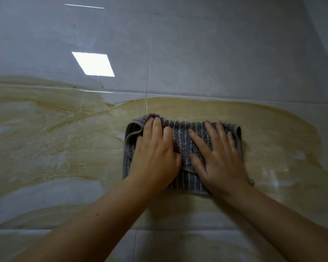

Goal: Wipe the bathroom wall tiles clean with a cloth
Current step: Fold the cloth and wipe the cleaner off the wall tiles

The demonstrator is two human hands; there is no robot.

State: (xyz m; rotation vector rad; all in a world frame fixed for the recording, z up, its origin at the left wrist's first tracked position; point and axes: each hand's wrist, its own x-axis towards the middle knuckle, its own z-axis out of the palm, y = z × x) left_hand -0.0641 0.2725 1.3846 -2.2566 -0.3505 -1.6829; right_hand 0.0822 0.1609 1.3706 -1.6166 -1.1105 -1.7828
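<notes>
Fingers (pixel 212 133) of the right hand (pixel 221 159) are spread wide apart and lying flat, palm down on the cloth (pixel 182 140). The left hand (pixel 155 154) is pressing it too, but its fingers (pixel 156 127) sit close together, with the tips right up at the bunched top edge and the thumb tucked in toward the middle. Neither hand is really gripping, just pushing the cloth against the wall.

The cloth is a gray striped terry one, folded over, with a hem curling up at its upper left corner. It sits just under the horizontal grout line (pixel 235 97) and covers part of the vertical one, mostly on the right-hand tile.

All around it is a streaky yellowish-brown smear (pixel 64 129), running far off to the left and arcing over to the right. Above that, the wall tiles (pixel 216 53) are glossy gray. A bright rectangular light reflection (pixel 93 64) shows upper left. Both bare forearms come in from the bottom.
</notes>
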